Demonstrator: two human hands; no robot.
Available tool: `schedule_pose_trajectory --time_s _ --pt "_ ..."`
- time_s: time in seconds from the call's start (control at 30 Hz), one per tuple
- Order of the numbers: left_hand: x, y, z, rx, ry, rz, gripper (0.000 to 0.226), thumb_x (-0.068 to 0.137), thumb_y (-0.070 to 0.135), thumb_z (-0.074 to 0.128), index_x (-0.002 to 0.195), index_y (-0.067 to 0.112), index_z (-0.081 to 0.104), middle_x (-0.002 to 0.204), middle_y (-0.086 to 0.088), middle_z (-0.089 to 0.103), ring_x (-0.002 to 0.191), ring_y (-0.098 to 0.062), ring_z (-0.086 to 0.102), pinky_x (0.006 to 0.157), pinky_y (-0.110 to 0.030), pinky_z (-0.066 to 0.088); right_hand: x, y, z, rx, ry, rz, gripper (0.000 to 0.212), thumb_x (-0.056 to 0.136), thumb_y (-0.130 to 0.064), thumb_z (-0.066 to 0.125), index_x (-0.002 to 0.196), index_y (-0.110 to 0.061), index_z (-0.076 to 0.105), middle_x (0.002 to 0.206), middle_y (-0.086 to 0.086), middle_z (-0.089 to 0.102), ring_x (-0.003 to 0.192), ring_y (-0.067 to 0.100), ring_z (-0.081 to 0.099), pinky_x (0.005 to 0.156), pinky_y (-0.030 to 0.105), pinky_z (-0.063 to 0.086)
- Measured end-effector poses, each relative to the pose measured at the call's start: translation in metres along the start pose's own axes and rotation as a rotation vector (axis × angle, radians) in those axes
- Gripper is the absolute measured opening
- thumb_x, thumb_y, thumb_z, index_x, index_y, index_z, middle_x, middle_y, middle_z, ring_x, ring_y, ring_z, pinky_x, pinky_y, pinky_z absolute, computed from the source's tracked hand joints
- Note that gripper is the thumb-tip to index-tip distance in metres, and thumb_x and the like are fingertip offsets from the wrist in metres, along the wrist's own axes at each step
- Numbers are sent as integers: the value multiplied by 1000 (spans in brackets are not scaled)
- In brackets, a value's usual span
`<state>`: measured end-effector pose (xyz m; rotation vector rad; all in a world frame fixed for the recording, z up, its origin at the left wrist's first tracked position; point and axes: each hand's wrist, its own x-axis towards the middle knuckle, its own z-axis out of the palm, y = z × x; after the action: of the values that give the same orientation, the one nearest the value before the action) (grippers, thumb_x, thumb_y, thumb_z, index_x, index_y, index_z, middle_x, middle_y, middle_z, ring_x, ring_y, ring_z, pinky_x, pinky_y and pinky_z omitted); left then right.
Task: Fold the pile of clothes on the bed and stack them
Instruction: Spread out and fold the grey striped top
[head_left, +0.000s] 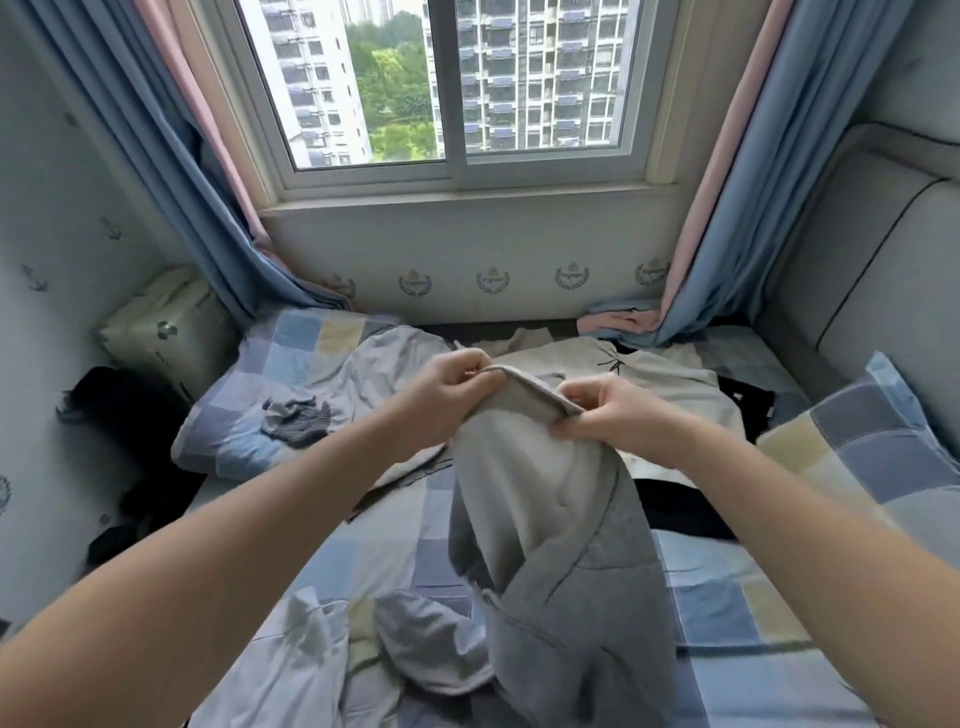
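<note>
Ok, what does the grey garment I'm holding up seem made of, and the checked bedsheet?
Grey garment: probably thick matte jersey or sweatshirt knit; it hangs in heavy, soft folds with a raised seam. Checked bedsheet: looks like thin woven cotton or a blend, matte, finely creased.

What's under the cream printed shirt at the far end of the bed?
Black clothing pokes out from the cream shirt along its right and near edges. Whether it's one piece, and anything else beneath, is covered.
</note>
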<state>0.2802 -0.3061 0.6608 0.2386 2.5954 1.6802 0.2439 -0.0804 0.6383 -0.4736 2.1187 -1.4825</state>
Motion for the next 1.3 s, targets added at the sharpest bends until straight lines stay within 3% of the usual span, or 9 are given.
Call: schedule_pose_trajectory --time_s 0.17,0.33,0.5,0.63,0.7,0.8,0.97,1.1,1.3 --pt "10 3 1 -10 206 -19 23 101 21 58 82 9 63 74 -3 53 66 -9 48 61 -27 41 0 58 8 -415 225 173 20 83 -9 59 64 -10 53 64 4 52 62 17 47 57 31 34" --pt "21 -9 -17 16 395 -69 32 101 26 59 69 21 56 58 8 48 55 -11 43 57 -29 37 2 90 7 -525 421 271 14 82 -11 59 70 -11 52 73 9 59 72 27 55 55 35 34" --pt "24 -38 -25 118 486 -194 30 102 22 55 73 15 52 60 1 49 55 -14 45 50 -26 36 -11 77 3 -127 247 162 8 92 -6 65 96 -13 66 88 4 71 77 20 64 64 31 47" --pt "19 -65 -11 138 310 -310 11 101 26 58 93 19 60 82 -3 64 68 -17 56 56 -30 46 -20 63 13 179 123 118 24 100 -15 59 77 -17 65 70 4 51 60 15 45 54 29 34" --pt "10 -65 8 80 185 -302 18 97 34 65 111 24 58 105 1 65 86 -9 61 72 -32 55 -18 53 16 330 176 147 19 102 -19 56 88 -10 64 77 11 50 61 19 47 56 31 37" --pt "-7 -56 39 167 219 -81 30 93 43 68 115 27 57 119 5 59 106 -3 56 88 -24 48 -15 39 15 528 288 187 24 105 -14 48 88 -7 63 77 12 61 62 21 60 62 34 51" --pt "-28 -56 75 116 -141 -26 29 84 48 75 101 31 59 95 8 66 86 -12 64 76 -27 55 -18 27 13 646 376 181 32 107 -14 43 84 -7 65 70 9 70 60 22 68 67 38 55" --pt "-24 -76 91 331 -151 -17 28 79 40 80 84 27 55 80 8 62 76 -13 59 73 -38 50 -19 28 12 725 439 155 33 107 -18 46 81 -9 64 65 6 68 60 21 67 74 43 54" --pt "-22 -107 77 370 -349 -146 8 93 30 68 94 22 68 87 4 69 82 -11 61 81 -38 51 -22 44 -11 845 600 193 27 107 -19 46 89 -7 62 69 8 73 65 23 72 76 45 59"
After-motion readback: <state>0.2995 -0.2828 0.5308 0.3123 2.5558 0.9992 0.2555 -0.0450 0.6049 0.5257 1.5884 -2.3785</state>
